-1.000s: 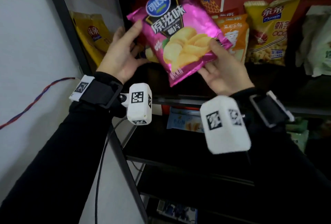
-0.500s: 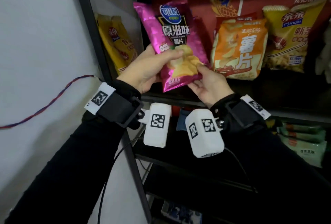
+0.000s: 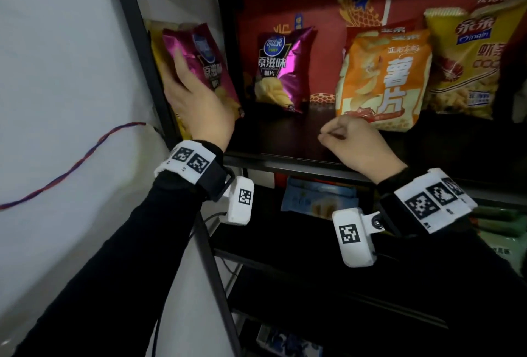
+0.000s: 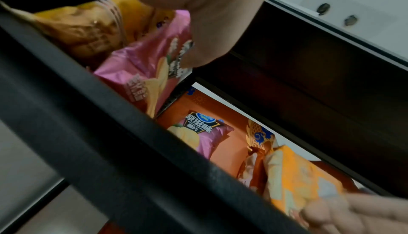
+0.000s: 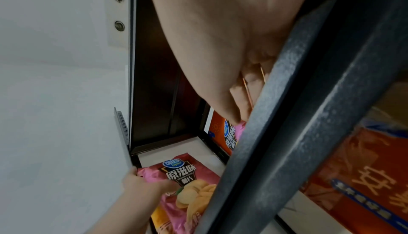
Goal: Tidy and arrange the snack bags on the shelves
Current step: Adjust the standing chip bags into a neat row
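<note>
At the shelf's left end, the pink chip bag is held tilted against a yellow bag. Judged risk: let go at this lean, it could slide forward off the edge. Left hand grasps its lower side, fingers wrapped. Right hand is clenched and empty, near the orange bag.

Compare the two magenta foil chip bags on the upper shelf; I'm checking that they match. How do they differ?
The left magenta foil chip bag is gripped by the left hand; the middle magenta foil chip bag stands free. The left bag tilts beside a yellow snack bag; the middle bag stands roughly upright, facing forward. Both share the same print.
</note>
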`<state>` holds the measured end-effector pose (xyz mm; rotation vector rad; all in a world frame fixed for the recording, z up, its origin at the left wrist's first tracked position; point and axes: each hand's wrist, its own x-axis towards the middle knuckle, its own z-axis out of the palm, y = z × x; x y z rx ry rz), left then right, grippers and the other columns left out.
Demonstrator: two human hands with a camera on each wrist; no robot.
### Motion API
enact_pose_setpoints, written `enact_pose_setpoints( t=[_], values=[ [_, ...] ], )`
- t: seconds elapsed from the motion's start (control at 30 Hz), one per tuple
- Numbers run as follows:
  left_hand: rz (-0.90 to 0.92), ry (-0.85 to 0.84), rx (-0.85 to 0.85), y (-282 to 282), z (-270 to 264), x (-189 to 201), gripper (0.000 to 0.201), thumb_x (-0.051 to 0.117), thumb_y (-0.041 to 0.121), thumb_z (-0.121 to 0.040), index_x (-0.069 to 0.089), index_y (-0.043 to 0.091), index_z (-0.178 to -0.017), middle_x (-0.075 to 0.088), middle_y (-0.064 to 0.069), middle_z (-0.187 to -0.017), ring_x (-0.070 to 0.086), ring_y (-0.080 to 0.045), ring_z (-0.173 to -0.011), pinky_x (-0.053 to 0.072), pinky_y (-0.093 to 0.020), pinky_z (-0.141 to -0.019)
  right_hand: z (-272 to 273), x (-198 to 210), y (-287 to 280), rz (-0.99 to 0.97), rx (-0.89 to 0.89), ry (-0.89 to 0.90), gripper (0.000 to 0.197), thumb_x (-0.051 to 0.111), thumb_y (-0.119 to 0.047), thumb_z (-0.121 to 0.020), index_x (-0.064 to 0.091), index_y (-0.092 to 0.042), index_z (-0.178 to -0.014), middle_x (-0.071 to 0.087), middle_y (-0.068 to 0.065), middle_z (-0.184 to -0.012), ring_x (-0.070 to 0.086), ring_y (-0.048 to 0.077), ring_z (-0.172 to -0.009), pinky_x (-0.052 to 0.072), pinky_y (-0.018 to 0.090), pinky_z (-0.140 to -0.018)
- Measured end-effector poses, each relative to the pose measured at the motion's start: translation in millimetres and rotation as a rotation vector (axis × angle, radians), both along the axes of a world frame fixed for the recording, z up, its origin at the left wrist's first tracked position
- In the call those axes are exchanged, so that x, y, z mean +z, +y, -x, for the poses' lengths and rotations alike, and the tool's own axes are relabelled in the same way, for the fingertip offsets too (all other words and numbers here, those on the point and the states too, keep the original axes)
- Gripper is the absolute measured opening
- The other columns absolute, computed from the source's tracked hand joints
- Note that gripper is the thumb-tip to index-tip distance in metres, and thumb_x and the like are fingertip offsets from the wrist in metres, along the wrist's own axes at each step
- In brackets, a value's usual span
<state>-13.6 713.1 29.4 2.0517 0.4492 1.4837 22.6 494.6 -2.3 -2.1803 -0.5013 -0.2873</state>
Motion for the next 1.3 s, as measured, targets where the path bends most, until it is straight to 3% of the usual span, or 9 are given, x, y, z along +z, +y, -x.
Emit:
enact_pose_setpoints(
  t=[0.1, 0.37, 0.6, 0.67, 0.73, 0.93, 1.07, 1.17, 1.3],
  values=[
    [-0.397, -0.044, -0.041, -11.4, -0.4, -5.0, 0.069, 0.056, -0.003, -0.077, 0.037, 0.004, -0.143, 0.027, -0.024, -0.151, 0.023, -0.038, -0.142, 0.016, -0.043, -0.119, -3.6, -0.2, -8.8, 0.072, 0.016, -0.056, 0.009, 0.063, -0.022, -0.090, 0.064, -0.016, -0.097, 0.060, -0.004, -0.094, 0.054, 0.008, -0.094, 0.038, 0.020, -0.082],
    [-0.397, 1.228, -0.277, -8.5, -49.7, -3.8, 0.058, 0.042, 0.053, -0.096, 0.046, 0.014, -0.139, 0.037, -0.014, -0.150, 0.028, -0.033, -0.140, 0.025, -0.040, -0.114, -10.3, 0.6, -37.9, 0.164, 0.018, -0.088, 0.016, 0.062, -0.020, -0.092, 0.067, -0.010, -0.103, 0.060, -0.004, -0.098, 0.051, 0.006, -0.095, 0.033, 0.013, -0.077],
    [0.065, 0.897, -0.597, -28.9, -92.7, 30.7, 0.040, 0.060, 0.026, -0.094, 0.057, 0.004, -0.127, 0.067, -0.008, -0.112, 0.061, -0.025, -0.108, 0.046, -0.032, -0.099, -9.0, -4.1, -41.6, 0.076, 0.058, -0.101, 0.012, 0.062, -0.020, -0.091, 0.069, -0.012, -0.097, 0.063, -0.005, -0.093, 0.055, 0.006, -0.093, 0.038, 0.014, -0.082],
    [0.240, 0.782, -0.626, -36.8, -109.7, 50.3, 0.031, 0.058, 0.027, -0.094, 0.063, 0.004, -0.114, 0.072, 0.002, -0.075, 0.066, -0.015, -0.075, 0.052, -0.019, -0.070, -8.5, -4.3, -41.3, 0.069, 0.048, -0.116, 0.012, 0.062, -0.019, -0.091, 0.069, -0.011, -0.097, 0.064, -0.004, -0.093, 0.057, 0.009, -0.094, 0.042, 0.021, -0.088],
    [0.211, 0.767, -0.586, -36.6, -125.0, 62.9, 0.030, 0.059, 0.033, -0.093, 0.065, 0.006, -0.106, 0.073, -0.003, -0.089, 0.068, -0.017, -0.077, 0.042, -0.014, -0.047, -7.8, -4.0, -41.8, 0.071, 0.041, -0.121, 0.012, 0.062, -0.020, -0.091, 0.070, -0.012, -0.096, 0.063, -0.006, -0.092, 0.057, 0.009, -0.094, 0.043, 0.022, -0.087],
    [0.251, 0.796, -0.455, -3.6, -151.3, 44.0, 0.064, 0.072, 0.038, -0.082, 0.052, 0.009, -0.134, 0.053, -0.012, -0.139, 0.054, -0.025, -0.124, 0.042, -0.024, -0.061, -9.5, -4.2, -42.8, 0.052, 0.023, -0.079, 0.010, 0.058, -0.023, -0.094, 0.068, -0.020, -0.095, 0.059, -0.013, -0.098, 0.050, 0.000, -0.097, 0.035, 0.015, -0.086],
    [0.288, 0.851, -0.620, 3.7, -162.1, 32.9, 0.057, 0.077, 0.040, -0.076, 0.064, 0.007, -0.120, 0.069, 0.002, -0.106, 0.060, 0.009, -0.046, 0.050, -0.022, -0.060, -12.5, -6.2, -41.6, 0.019, -0.009, -0.080, 0.010, 0.058, -0.022, -0.094, 0.068, -0.019, -0.094, 0.060, -0.014, -0.093, 0.050, -0.001, -0.092, 0.034, -0.005, -0.072],
    [0.331, 0.914, -0.734, -5.5, -157.3, 33.9, 0.033, 0.072, 0.046, -0.076, 0.075, 0.025, -0.050, 0.068, 0.012, -0.054, 0.060, 0.006, -0.042, 0.048, -0.010, -0.044, -11.9, -6.4, -39.7, 0.011, -0.020, -0.066, 0.010, 0.059, -0.023, -0.093, 0.068, -0.019, -0.093, 0.061, -0.013, -0.093, 0.051, 0.000, -0.093, 0.036, 0.002, -0.073],
    [0.280, 0.974, -0.780, -9.9, -156.4, 36.8, 0.037, 0.072, 0.041, -0.075, 0.076, 0.008, -0.060, 0.074, -0.002, -0.069, 0.070, -0.003, -0.062, 0.056, -0.018, -0.060, -8.9, -5.3, -39.5, -0.002, -0.016, -0.048, 0.011, 0.059, -0.023, -0.093, 0.069, -0.017, -0.094, 0.062, -0.010, -0.095, 0.054, 0.004, -0.098, 0.035, 0.016, -0.085]
  ],
)
